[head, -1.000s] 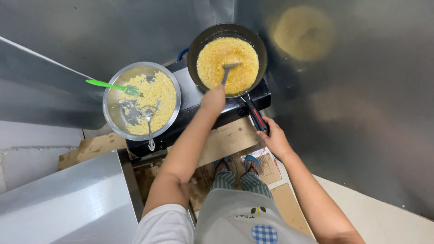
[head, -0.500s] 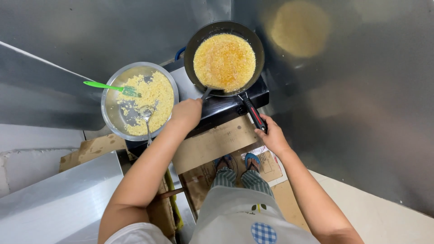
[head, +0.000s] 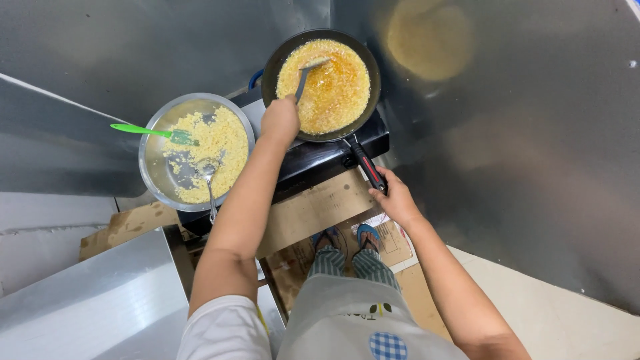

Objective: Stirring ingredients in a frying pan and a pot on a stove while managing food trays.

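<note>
A black frying pan (head: pixel 273 60) full of yellow crumbly food (head: pixel 333 87) sits on a black stove (head: pixel 313 157). My left hand (head: pixel 280 120) grips a metal spatula (head: pixel 305 75) whose blade rests in the food at the pan's far left. My right hand (head: pixel 395 197) holds the pan's black and red handle (head: pixel 367 163) at its end. To the left stands a metal bowl (head: pixel 155 175) holding more yellow food (head: pixel 220 143), a green spatula (head: pixel 150 131) and a metal spoon (head: pixel 209 183).
Shiny metal wall panels rise behind and to the right of the stove. A steel counter (head: pixel 93 300) lies at the lower left. Flattened cardboard (head: pixel 313 207) lies under the stove and on the floor around my sandalled feet (head: pixel 347 237).
My left hand drew back toward the bowl half a second ago, then reached forward again with the spatula into the pan. The right hand stays on the handle.
</note>
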